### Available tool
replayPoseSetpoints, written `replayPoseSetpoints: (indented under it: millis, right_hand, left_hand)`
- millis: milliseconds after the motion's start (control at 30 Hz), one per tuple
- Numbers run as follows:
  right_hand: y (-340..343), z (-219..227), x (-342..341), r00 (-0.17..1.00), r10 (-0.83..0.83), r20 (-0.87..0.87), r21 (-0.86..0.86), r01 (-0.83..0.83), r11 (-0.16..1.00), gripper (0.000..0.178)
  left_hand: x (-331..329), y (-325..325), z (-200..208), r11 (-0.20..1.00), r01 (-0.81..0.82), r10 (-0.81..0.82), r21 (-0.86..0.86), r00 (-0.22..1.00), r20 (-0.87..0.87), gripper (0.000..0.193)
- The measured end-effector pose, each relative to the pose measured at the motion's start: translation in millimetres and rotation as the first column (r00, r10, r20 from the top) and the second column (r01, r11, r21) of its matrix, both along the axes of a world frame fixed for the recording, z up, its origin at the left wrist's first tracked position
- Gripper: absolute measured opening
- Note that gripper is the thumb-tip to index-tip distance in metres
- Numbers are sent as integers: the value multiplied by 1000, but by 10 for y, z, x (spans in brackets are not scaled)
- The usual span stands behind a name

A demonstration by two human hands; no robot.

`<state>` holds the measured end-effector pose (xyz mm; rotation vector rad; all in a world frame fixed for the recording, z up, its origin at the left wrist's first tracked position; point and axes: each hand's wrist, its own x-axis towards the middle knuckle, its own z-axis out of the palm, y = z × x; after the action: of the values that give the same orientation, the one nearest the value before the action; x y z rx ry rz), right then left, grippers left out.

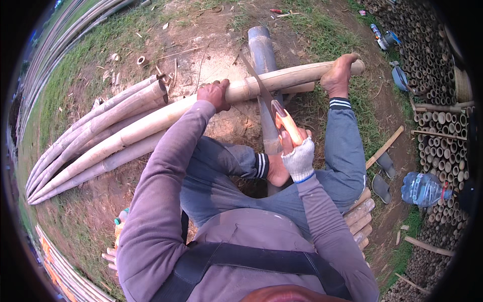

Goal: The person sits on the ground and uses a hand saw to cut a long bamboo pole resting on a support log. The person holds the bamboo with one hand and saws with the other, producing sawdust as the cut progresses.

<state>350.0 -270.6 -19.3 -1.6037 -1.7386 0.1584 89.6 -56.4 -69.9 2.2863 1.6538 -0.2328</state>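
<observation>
A long pale bamboo pole (287, 76) lies crosswise in front of me, resting over a thicker grey bamboo piece (261, 43). My bare left hand (215, 94) is wrapped over the pole, left of that crossing. In a fingerless white knit glove, my right hand (298, 149) grips the orange wooden handle of a hand saw (286, 122). The saw's blade crosses the pole just right of its middle node; how deep it sits cannot be made out. My bare right foot (338, 75) presses on the pole near its right end.
More bamboo poles (115, 103) lie in a bundle at the left. Stacks of cut bamboo (443, 136) line the right side, near a large clear water bottle (422, 189) and a pair of slippers (382, 189). Sawdust (188, 65) covers the ground ahead. My left foot (277, 171) is by the grey bamboo.
</observation>
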Motion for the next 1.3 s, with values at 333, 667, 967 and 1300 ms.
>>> replayPoseSetpoints:
  millis: [333, 667, 967, 1300]
  right_hand:
    - [-935, 283, 156, 906, -92, -412, -229, -5, 973, 24]
    - [814, -45, -276, 951, -152, -270, -109, 127, 986, 29]
    - [-1242, 378, 249, 943, -44, -329, -230, -35, 973, 28]
    - [941, -176, -262, 930, -127, -344, -135, 84, 987, 34]
  left_hand:
    - [-51, -6, 29, 999, -14, 15, -45, 1000, 5, 69]
    - [63, 61, 78, 999, 27, -28, 33, 999, 23, 68]
    - [-47, 36, 49, 999, -11, 11, -41, 1000, -13, 73]
    - [19, 4, 52, 999, 15, -17, 38, 999, 37, 70]
